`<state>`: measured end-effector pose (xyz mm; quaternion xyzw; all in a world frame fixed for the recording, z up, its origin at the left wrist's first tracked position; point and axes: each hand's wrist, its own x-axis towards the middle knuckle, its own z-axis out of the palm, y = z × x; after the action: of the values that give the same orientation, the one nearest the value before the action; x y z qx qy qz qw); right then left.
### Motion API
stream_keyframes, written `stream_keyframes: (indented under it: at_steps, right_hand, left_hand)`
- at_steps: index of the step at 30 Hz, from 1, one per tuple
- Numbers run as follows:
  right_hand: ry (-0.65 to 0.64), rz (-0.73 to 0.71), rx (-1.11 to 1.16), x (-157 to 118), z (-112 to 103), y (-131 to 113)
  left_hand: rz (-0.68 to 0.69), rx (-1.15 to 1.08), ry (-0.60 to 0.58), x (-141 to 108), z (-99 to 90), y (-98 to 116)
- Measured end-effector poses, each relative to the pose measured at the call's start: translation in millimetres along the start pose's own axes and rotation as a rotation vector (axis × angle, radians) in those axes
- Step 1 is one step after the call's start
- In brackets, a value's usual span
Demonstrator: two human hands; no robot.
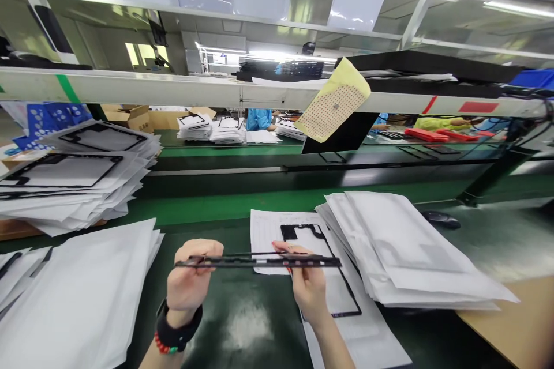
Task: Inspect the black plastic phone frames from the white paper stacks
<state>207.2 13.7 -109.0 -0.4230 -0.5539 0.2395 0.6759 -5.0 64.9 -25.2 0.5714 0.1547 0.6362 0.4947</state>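
Observation:
A thin black frame (259, 262) is held up edge-on above the green worktop. Its left end is in my left hand (190, 277), whose fingers are curled round it. Near the right end, my right hand (308, 279) grips it between thumb and fingers. Behind and below my right hand, another black frame (346, 288) lies on white paper (367, 331), with a printed sheet (264, 228) beside it. A wristband and red beads circle my left wrist.
White sheets are stacked at the right (407, 242), front left (86, 294) and back left (78, 184), the last with black frames. A computer mouse (440, 219) sits behind the right stack. A yellow card (335, 101) hangs from the shelf rail (194, 86). People work beyond.

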Motion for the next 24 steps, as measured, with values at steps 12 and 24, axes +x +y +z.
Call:
stream_keyframes:
  at_steps: [12, 24]
  right_hand:
    - [0.015, -0.102, 0.094, -9.3, -6.4, -12.1]
    - [0.097, -0.046, 0.045, -10.5, -11.3, 1.8]
  left_hand:
    - [0.204, 0.252, -0.09, -18.9, 10.5, 10.4]
    - [0.201, 0.326, -0.129, -23.2, 20.5, 18.2]
